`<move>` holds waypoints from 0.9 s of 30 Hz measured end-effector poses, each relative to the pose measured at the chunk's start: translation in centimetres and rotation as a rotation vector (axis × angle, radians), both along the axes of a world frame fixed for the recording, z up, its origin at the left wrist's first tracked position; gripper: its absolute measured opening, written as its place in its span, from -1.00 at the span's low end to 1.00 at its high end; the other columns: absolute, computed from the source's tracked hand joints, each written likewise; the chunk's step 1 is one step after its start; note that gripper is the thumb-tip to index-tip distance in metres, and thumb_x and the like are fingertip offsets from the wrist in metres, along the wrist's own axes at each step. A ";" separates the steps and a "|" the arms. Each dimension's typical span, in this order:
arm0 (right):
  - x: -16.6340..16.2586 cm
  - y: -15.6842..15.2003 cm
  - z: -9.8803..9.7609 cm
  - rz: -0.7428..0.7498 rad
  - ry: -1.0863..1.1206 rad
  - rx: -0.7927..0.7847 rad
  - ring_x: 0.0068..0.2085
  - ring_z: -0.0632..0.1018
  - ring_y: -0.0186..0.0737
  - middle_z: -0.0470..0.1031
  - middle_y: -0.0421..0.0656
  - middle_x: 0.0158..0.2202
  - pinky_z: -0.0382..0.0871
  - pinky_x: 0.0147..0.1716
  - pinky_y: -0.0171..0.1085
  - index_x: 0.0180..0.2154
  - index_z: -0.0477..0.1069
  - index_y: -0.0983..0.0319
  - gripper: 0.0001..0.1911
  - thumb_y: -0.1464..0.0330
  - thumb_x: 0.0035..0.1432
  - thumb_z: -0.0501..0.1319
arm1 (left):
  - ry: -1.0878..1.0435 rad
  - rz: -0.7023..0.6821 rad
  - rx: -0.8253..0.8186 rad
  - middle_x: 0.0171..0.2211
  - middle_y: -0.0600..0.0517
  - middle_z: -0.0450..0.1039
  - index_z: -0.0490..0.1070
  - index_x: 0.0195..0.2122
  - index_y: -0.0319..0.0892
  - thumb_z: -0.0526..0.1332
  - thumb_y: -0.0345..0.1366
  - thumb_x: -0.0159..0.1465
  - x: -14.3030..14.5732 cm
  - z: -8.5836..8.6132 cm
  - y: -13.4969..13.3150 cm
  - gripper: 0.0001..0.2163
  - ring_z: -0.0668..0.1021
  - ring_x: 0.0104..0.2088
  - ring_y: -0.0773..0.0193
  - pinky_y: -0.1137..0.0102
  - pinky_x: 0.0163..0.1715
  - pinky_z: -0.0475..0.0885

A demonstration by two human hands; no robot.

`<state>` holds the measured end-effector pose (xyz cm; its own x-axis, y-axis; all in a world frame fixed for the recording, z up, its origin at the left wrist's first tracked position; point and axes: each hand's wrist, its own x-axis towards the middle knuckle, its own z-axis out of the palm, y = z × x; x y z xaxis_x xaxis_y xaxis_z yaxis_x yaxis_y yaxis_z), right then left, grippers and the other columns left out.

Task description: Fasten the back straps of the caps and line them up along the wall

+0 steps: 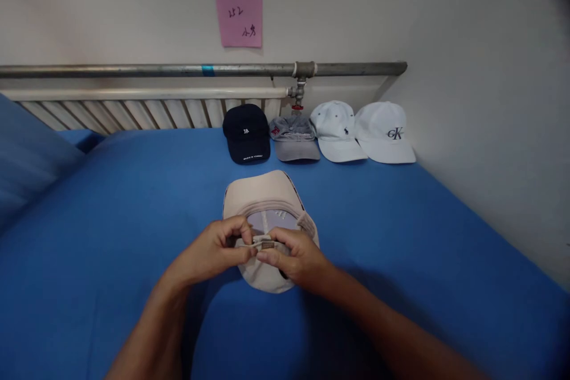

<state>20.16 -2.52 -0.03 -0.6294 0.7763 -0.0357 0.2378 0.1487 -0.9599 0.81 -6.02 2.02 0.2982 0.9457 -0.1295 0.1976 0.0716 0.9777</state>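
A beige baseball cap [262,193] lies upside down on the blue sheet, its brim pointing away from me and its inside showing. At the near edge of the opening is the cap's adjusting strap with a small buckle [268,244]. My left hand [218,249] pinches the strap from the left, thumb and forefinger pressed together. From the right, my right hand [296,255] pinches the same strap close to the buckle. The fingertips almost meet, and they hide part of the strap.
Along the far edge stand a black cap [247,130], a grey cap [296,136] and two white caps [336,130]. Behind them are a radiator [178,113], a metal pipe [146,71] and a valve [299,95]. A pink note [239,15] hangs on the wall.
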 end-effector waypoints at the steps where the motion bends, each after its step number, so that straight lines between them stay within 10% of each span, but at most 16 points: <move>1: 0.0 0.0 0.0 0.005 0.010 -0.010 -0.46 0.28 -0.38 0.27 -0.28 -0.53 0.14 -0.46 -0.36 -0.49 0.33 0.25 -0.80 0.28 0.04 0.24 | -0.006 -0.003 -0.003 -0.46 0.10 0.32 0.27 -0.49 -0.19 0.26 -0.36 0.09 0.0 0.0 0.0 -0.86 0.37 -0.39 0.35 0.44 -0.37 0.29; 10: -0.1 -0.2 0.0 0.023 0.118 -0.180 -0.51 0.27 -0.41 0.26 -0.29 -0.56 0.12 -0.53 -0.38 -0.47 0.36 0.25 -0.78 0.23 0.04 0.24 | -0.092 -0.019 -0.035 -0.46 0.10 0.33 0.30 -0.47 -0.19 0.30 -0.33 0.09 -0.3 -0.2 0.1 -0.85 0.40 -0.37 0.34 0.45 -0.38 0.30; 17: 0.1 0.1 0.1 0.002 0.158 -0.302 -0.60 0.22 -0.44 0.19 -0.33 -0.63 0.09 -0.60 -0.39 -0.47 0.32 0.23 -0.77 0.22 0.02 0.26 | 0.086 -0.050 0.032 -0.23 0.05 0.42 0.38 -0.08 -0.11 0.26 -0.32 0.15 -1.2 0.3 0.1 -0.71 0.42 -0.22 0.26 0.38 -0.23 0.33; 27: 0.3 -0.3 0.0 -0.009 0.078 0.644 -0.12 0.48 -0.16 0.45 -0.06 -0.12 0.40 -0.13 -0.16 -0.10 0.42 0.16 -0.72 0.47 0.13 0.17 | 0.081 -0.089 0.037 -0.47 0.14 0.31 0.41 -0.36 -0.18 0.23 -0.28 0.18 -0.5 0.1 0.2 -0.91 0.33 -0.43 0.37 0.46 -0.41 0.26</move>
<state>20.46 -2.81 0.01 -0.6046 0.6326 0.4841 0.1753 0.6985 -0.6938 0.35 -5.79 2.09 0.3709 0.9206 -0.1222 0.2798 0.0147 0.9599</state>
